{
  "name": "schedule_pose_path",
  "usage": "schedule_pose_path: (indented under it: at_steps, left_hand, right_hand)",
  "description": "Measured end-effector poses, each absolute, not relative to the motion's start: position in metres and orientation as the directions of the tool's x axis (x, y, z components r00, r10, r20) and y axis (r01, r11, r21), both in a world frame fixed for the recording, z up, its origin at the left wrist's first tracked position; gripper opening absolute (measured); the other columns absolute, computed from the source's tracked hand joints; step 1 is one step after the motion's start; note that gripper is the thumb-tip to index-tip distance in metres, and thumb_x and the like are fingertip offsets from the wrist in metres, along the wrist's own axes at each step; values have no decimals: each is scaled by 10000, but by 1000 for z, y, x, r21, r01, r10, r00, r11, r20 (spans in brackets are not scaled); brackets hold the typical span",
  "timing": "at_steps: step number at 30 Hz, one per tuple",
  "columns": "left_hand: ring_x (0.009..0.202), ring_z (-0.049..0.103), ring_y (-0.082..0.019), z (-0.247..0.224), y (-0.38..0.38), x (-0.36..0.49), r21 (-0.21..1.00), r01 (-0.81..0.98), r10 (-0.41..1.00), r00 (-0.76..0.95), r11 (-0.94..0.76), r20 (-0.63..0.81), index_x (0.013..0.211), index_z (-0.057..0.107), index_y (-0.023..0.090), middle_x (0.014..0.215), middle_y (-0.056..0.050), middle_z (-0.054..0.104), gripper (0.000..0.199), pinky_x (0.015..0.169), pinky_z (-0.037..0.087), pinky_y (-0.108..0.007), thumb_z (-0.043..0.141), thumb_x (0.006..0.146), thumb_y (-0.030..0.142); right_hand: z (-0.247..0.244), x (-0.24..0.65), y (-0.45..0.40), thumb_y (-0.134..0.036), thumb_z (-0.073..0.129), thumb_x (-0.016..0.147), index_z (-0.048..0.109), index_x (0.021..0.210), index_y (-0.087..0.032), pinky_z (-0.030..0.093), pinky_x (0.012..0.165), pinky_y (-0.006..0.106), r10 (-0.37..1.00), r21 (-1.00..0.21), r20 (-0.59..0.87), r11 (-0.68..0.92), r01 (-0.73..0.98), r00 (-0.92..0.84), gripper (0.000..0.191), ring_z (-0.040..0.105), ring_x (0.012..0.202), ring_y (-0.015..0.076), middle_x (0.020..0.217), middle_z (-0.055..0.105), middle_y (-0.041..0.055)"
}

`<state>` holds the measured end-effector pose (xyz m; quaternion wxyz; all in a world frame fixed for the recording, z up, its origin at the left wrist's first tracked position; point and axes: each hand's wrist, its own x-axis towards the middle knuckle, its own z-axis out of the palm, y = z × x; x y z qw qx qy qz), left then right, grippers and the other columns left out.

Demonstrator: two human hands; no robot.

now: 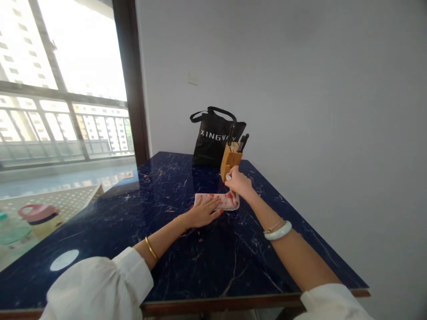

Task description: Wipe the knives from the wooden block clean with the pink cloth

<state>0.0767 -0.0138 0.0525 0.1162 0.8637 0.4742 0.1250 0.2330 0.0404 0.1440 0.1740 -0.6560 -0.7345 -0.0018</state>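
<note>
My left hand lies flat on a folded white cloth with red flowers, its fingers spread. My right hand is curled just above the cloth's bunched right end, with a small white object showing at its fingertips. That hand touches the base of a wooden knife block, which holds several dark-handled knives. All of this is on a dark blue marble table. Behind the block stands a black XINGWAY tote bag.
The table's near edge runs below my arms, and its right edge runs along a grey wall. To the left, a glass door faces a balcony railing. A pink-lidded container and a green bottle stand low beyond the table's left edge.
</note>
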Motion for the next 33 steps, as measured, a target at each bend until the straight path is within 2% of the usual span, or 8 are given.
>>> schedule_pose_path:
  at_steps: [5, 10, 16, 20, 25, 28, 30, 33]
  left_hand:
    - [1307, 12, -181, 59, 4, 40, 334, 855, 916, 350, -397, 194, 1361, 126, 220, 1433, -14, 108, 539, 1024, 28, -470, 159, 865, 429]
    - [1305, 9, -224, 46, 8, 15, 286, 903, 947, 301, -321, 112, 1362, 118, 201, 1432, -52, 107, 620, 1001, -20, -523, 247, 828, 488]
    - [1304, 8, -237, 36, 11, 13, 332, 895, 952, 302, -299, 44, 1357, 91, 285, 1428, -34, 139, 631, 976, -36, -567, 297, 804, 508]
    - [1301, -17, -251, 41, 12, 2, 362, 890, 956, 294, -278, 11, 1352, 125, 288, 1433, -24, 109, 705, 971, -54, -570, 371, 744, 548]
    - [1299, -33, -245, 54, 13, -16, 451, 858, 953, 299, -246, -50, 1360, 126, 198, 1430, -71, 95, 787, 1003, -7, -519, 443, 699, 483]
    - [1302, 30, -213, 65, 13, -16, 552, 813, 974, 228, -186, -6, 1358, 160, 179, 1426, -61, 126, 660, 1037, 67, -425, 335, 767, 416]
    - [1298, 101, -202, 72, 9, -7, 592, 788, 983, 173, -171, 54, 1348, 207, 160, 1418, -59, 175, 615, 1042, 119, -365, 252, 807, 448]
    - [1293, 132, -237, 75, 3, 13, 532, 822, 977, 139, -206, 163, 1345, 217, 158, 1416, -92, 181, 694, 1031, 143, -402, 238, 793, 578]
  right_hand:
    - [128, 188, 35, -260, 505, 689, 358, 1035, -186, 404, 644, 328, 940, -202, 257, 280, 938, -225, 383, 588, 834, 261, 889, 606, 93]
    - [112, 165, 28, -269, 482, 727, 341, 1063, -186, 394, 641, 321, 927, -190, 224, 343, 920, -300, 374, 593, 835, 264, 904, 612, 110]
    - [87, 147, 24, -296, 425, 775, 324, 1072, -185, 381, 612, 304, 897, -214, 210, 431, 876, -390, 333, 595, 827, 258, 907, 616, 121]
    - [74, 141, 25, -313, 466, 744, 329, 1058, -183, 369, 595, 288, 906, -267, 177, 421, 867, -385, 366, 592, 814, 250, 885, 624, 108]
    - [83, 150, 26, -448, 427, 776, 381, 1003, -192, 352, 586, 254, 905, -393, 210, 424, 816, -369, 345, 587, 780, 209, 845, 621, 70]
    - [98, 171, 32, -447, 363, 819, 442, 944, -208, 351, 605, 242, 903, -441, 275, 423, 792, -330, 280, 577, 769, 178, 837, 615, 46]
    - [102, 192, 41, -414, 360, 830, 485, 895, -209, 353, 614, 239, 906, -436, 295, 411, 800, -304, 250, 567, 780, 170, 860, 609, 47]
    - [95, 224, 58, -301, 434, 801, 527, 885, -182, 361, 662, 231, 900, -380, 317, 411, 829, -300, 173, 548, 836, 160, 937, 589, 68]
